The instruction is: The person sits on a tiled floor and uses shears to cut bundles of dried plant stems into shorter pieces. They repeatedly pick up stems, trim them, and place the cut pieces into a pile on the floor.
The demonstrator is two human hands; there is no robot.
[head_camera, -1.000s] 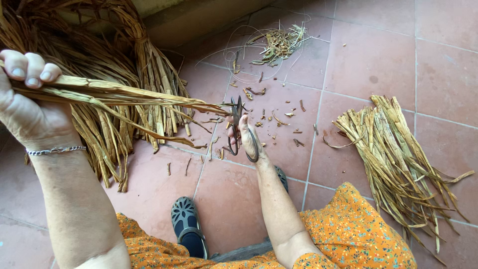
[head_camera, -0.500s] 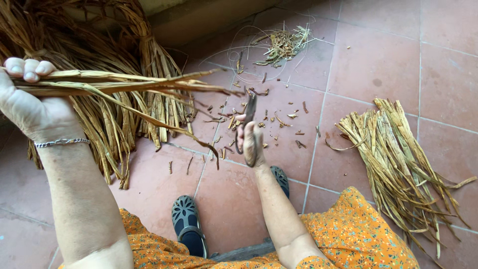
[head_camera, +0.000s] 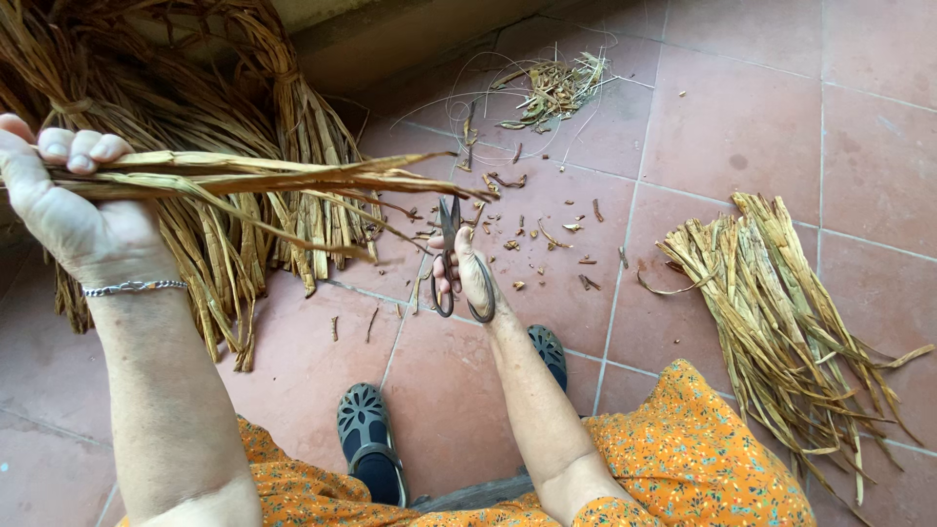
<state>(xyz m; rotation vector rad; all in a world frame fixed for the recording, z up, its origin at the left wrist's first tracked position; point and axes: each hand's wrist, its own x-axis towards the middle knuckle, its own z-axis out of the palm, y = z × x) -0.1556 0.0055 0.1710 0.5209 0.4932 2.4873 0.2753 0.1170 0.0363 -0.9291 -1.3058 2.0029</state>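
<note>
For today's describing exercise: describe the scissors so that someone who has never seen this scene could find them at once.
Start from the terracotta tiled floor and find the person's right hand stretched out above the dark shoes. The scissors are in that hand, blades pointing away towards the dried strips held in the left hand. They are the only dark metal thing among pale straw-coloured leaves.

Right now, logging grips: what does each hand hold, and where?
Left hand: dried leaf strips, by one end. Right hand: scissors, by the handle loops.

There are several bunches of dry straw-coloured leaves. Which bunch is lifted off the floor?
The thin bunch of dry straw-coloured leaf strips gripped in the left hand. The loose pile on the right and the big tied bundles at top left rest on the tiles.
</note>
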